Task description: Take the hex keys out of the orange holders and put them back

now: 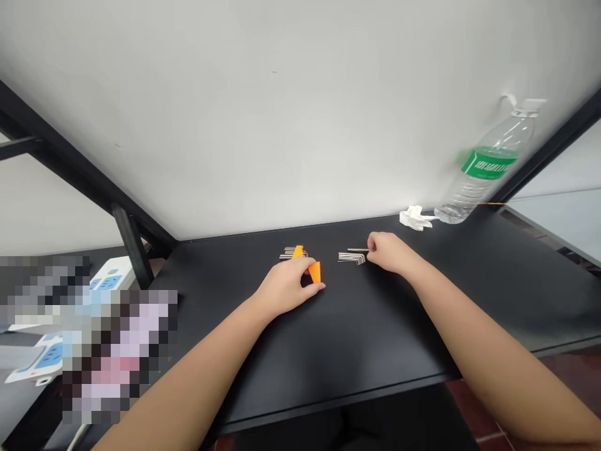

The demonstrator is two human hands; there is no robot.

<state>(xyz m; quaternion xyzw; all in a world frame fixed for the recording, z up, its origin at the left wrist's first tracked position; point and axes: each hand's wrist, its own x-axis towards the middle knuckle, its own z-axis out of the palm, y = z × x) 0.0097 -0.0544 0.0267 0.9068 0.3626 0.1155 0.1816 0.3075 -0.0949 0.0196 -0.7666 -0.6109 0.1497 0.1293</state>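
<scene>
My left hand [287,287] curls around an orange plastic hex key holder [315,272], thumb in front and fingers behind. Metal keys [287,255] show beside an orange part at the far side of that hand; my fingers hide where they meet. To the right, my right hand [385,252] pinches the end of a hex key [357,250], whose straight shaft points left. Just in front of that key, several L-shaped hex keys [350,257] lie side by side on the black table [347,338], their short bent ends towards my right hand.
A clear plastic bottle [488,163] with a green label stands at the back right, beside a crumpled white tissue [415,218]. A pale wall [282,125] rises behind the table. White power strips [110,275] and a blurred-out patch lie at the left, past a black frame post [132,244].
</scene>
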